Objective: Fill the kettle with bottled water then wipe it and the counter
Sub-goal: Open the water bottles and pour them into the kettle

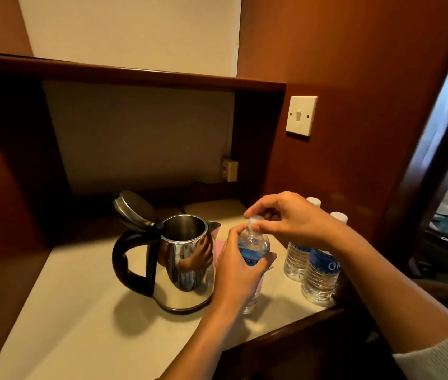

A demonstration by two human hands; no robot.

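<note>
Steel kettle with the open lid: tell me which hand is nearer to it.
Left. The left hand grips the clear water bottle right beside the shiny steel kettle; the right hand pinches the white cap, above and further right.

Wore a pale, finely ribbed knit sleeve [442,352] on the right arm, pushed back above the wrist. Left forearm bare; no rings or watch visible.

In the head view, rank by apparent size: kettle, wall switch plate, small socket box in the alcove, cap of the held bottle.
1. kettle, far the largest.
2. wall switch plate.
3. Socket box and bottle cap look alike; the cap is nearer the camera and partly covered by the right hand, so unranked.
</note>
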